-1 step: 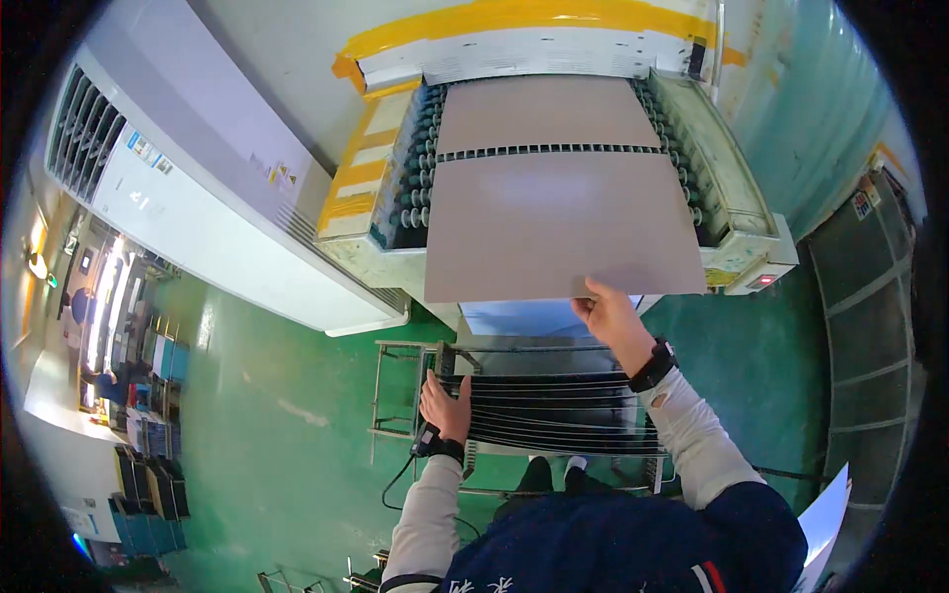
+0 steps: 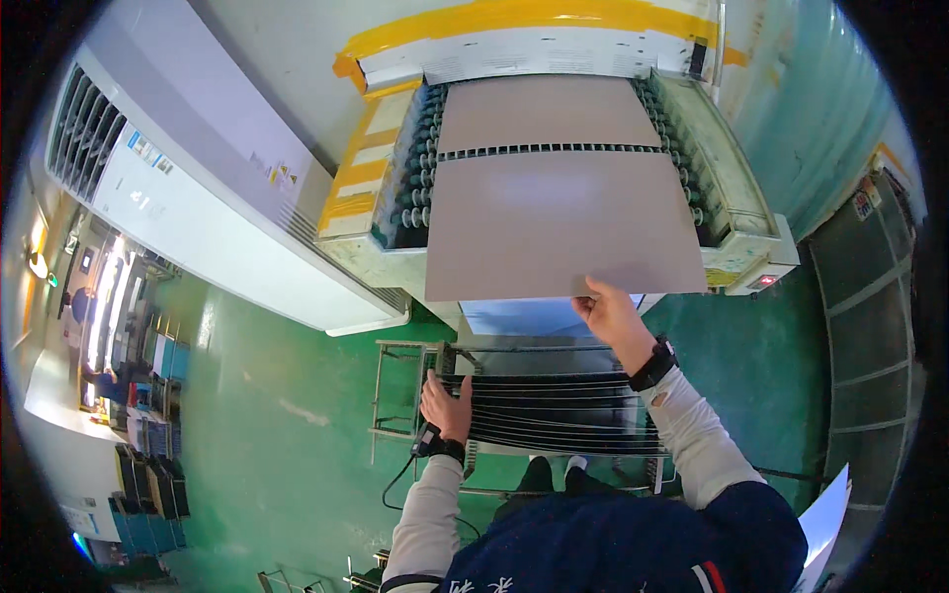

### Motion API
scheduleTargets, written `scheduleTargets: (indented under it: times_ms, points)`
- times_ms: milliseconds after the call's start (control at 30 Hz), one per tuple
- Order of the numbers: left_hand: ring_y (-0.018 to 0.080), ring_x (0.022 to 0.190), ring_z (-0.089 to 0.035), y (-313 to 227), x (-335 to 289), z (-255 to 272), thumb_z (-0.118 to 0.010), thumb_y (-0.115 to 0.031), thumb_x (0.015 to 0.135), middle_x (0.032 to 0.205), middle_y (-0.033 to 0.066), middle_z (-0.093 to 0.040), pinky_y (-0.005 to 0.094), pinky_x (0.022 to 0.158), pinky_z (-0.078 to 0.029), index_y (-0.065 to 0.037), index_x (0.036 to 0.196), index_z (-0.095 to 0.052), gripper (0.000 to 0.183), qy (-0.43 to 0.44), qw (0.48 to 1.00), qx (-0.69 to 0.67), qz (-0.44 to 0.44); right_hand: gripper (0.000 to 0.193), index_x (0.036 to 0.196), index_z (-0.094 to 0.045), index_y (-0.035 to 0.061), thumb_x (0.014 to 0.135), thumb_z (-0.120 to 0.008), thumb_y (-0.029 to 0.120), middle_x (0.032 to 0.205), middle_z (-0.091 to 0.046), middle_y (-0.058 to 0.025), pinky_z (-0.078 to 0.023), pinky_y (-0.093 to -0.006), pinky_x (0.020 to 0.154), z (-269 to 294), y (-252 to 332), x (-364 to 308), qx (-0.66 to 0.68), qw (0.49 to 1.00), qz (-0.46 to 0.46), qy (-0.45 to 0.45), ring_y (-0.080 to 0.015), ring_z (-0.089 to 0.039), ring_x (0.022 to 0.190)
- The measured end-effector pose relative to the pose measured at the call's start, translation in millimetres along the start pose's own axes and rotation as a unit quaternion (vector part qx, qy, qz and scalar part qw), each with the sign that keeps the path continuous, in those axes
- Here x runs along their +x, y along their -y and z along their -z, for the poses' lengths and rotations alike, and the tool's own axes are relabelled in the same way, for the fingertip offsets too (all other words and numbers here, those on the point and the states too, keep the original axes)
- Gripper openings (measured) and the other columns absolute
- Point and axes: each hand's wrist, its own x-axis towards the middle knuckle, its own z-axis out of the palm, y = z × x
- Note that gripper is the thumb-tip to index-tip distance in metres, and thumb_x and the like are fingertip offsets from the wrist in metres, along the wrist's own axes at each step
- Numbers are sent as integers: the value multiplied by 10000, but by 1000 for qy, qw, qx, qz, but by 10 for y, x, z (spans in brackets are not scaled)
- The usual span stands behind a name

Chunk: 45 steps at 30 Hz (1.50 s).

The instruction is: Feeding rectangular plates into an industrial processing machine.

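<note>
A flat grey-brown panel (image 2: 563,232) lies on a roller conveyor, its near edge jutting out over the conveyor's end. My right hand (image 2: 611,314) pinches that near edge right of its middle, thumb on top and the other fingers underneath. Lower down, a metal rack (image 2: 410,346) holds several thin dark panels (image 2: 554,405) standing side by side. At the rack's left end is my left hand (image 2: 447,407), fingers stretched out and thumb apart, against the ends of the dark panels. It grips nothing that I can see.
A second grey-brown panel (image 2: 544,111) lies farther back on the conveyor rollers (image 2: 420,193). To the left stands a tall white cabinet unit (image 2: 237,237); a dark ribbed panel (image 2: 870,326) is at the right. A cable (image 2: 390,494) hangs by my left wrist. People work far left.
</note>
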Motion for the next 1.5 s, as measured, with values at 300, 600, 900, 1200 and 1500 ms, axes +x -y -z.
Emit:
scheduleTargets:
  times_ms: [300, 600, 900, 1200, 1500]
  points:
    - [354, 1110, -550, 24, 13, -24, -713, -545, 801, 1196, 160, -584, 484, 918, -411, -3, 1393, -454, 843, 10, 1000, -15, 6, 209, 1055, -575, 81, 881, -688, 104, 1015, -649, -79, -548, -413, 804, 4, 53, 217, 8, 1000, -20, -12, -250, -614, 899]
    - [358, 1142, -538, 40, 3, -29, -711, -541, 809, 1227, 166, -580, 482, 963, -404, -10, 1406, -436, 845, 9, 1000, -16, 11, 229, 1051, -574, 87, 868, -707, 122, 1018, -647, -84, -535, -418, 820, -29, 118, 387, 1, 999, -29, -21, -275, -593, 911]
    - [359, 1151, -531, 31, 30, -20, -712, -526, 814, 1237, 171, -581, 485, 988, -388, -21, 1429, -418, 849, -6, 1000, -25, 0, 237, 1040, -565, 61, 905, -694, 208, 1027, -627, -149, -552, -418, 799, -25, 218, 548, -19, 998, -58, -25, -302, -617, 930]
    - [359, 1138, -526, 15, -12, 14, -723, -514, 807, 1234, 163, -582, 483, 977, -378, -24, 1436, -412, 855, -3, 999, -33, 2, 325, 1021, -596, 26, 915, -695, 317, 967, -655, -119, -557, -366, 758, -86, 238, 488, -89, 992, -88, -20, -235, -647, 887]
    - [360, 1166, -542, 3, 30, 3, -715, -532, 810, 1263, 193, -583, 483, 981, -401, -10, 1409, -440, 840, 10, 999, -39, 15, 437, 859, -682, 33, 842, -734, 466, 821, -707, -69, -541, -360, 688, 315, -373, 228, -562, 825, -45, 40, -183, -660, 728]
